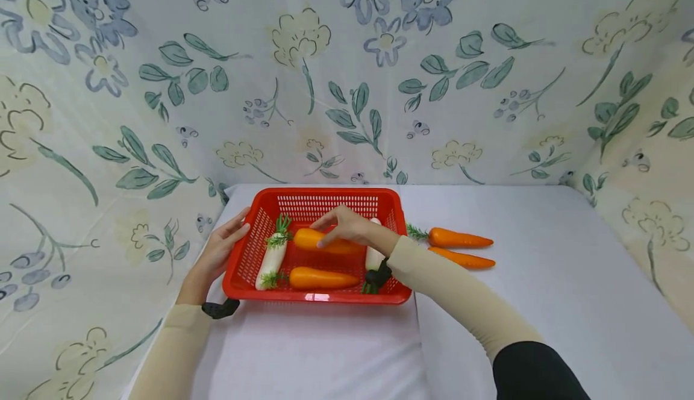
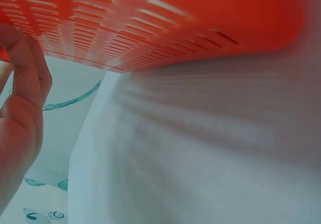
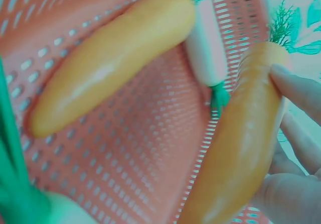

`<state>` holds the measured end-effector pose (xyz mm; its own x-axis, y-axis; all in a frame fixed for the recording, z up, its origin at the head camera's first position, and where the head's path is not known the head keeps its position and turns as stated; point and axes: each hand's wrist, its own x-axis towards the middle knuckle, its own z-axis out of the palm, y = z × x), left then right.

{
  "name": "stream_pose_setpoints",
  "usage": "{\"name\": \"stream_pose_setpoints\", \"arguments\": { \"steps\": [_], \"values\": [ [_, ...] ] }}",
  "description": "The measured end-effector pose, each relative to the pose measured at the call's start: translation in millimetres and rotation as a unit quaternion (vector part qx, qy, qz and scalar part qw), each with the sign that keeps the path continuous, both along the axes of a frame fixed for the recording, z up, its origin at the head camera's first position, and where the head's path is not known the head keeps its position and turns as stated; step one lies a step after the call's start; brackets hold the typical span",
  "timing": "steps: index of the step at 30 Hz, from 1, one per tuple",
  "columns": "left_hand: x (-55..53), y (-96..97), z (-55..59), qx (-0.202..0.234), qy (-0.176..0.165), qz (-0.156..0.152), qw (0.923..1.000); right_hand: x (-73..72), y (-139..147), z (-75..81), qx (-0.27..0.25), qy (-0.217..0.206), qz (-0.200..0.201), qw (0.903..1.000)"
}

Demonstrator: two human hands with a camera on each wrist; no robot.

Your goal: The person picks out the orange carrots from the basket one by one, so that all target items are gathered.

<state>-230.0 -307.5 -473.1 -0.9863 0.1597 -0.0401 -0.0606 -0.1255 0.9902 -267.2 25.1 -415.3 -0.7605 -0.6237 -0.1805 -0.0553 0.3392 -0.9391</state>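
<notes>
A red plastic basket [image 1: 320, 296] with slotted walls stands in front of me. My left hand [image 1: 223, 244] grips its left rim, fingers at the edge. Inside, my right hand [image 1: 347, 225] pinches an orange carrot [image 1: 309, 239] from above, thumb on one side and fingers on the other. That carrot [image 3: 241, 133] has feathery greens at its thick end. Below it in the head view, another carrot [image 1: 322, 278] lies along the near wall. A white radish [image 1: 271, 261] with green leaves lies at the left, and a second white radish [image 1: 373, 259] is partly hidden under my right forearm.
Two carrots lie on the white tabletop [image 1: 520, 315] right of the basket, one carrot [image 1: 461, 238] behind the other carrot [image 1: 470, 260]. My right forearm overlaps the basket's right rim. A floral cloth [image 1: 347, 75] hangs behind the table and along its sides.
</notes>
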Motion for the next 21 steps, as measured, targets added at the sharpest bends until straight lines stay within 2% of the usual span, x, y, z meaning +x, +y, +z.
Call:
{"name": "stream_pose_setpoints", "arguments": {
  "steps": [5,11,21],
  "values": [
    [-2.1,-0.4,1.3,0.005,0.003,-0.002,1.0000,3.1,23,22.5,0.019,0.023,0.003,0.9996],
    [-2.2,-0.5,1.2,-0.004,0.003,-0.002,1.0000,10.2,59,46.1,-0.003,0.026,0.003,0.9997],
    [-2.2,-0.6,-1.3,-0.013,0.000,0.009,0.9999,24.3,119,63.6,0.040,0.035,-0.019,0.9984]
  ]
}}
